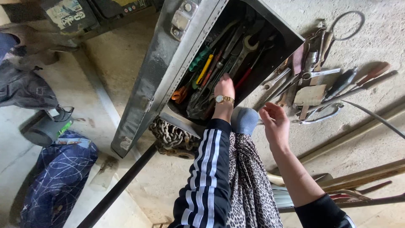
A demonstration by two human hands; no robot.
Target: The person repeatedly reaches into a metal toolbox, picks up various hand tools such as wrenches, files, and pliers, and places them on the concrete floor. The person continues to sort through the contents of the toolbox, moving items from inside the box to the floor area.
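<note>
Down on the concrete floor (pixel 371 46), a metal toolbox (pixel 168 71) lying open and tilted, still crammed with tools: wrenches (pixel 244 46), a green-handled screwdriver (pixel 199 59), a yellow-handled one (pixel 205 68), orange-handled pliers (pixel 180 93). Beside its right edge, a second spread of tools (pixel 320 80) laid out on the floor, so sorting looks partly done, with most of the box yet untouched. Under the box's near corner, a heap of chain (pixel 171 135). Reaching into the box, left hand (pixel 224 86), fingers curled down among the tools, gold watch (pixel 224 99) on the wrist; cannot tell whether anything is gripped, fingertips buried. Hovering apart over a grey-socked foot (pixel 245 120), right hand (pixel 275 122), fingers loosely bent, holding nothing visible. Hard to sort out: the dark tangle at the box bottom, single tools blurring together. Cut off at the lower right edge, long rods and bars (pixel 363 175)
</note>
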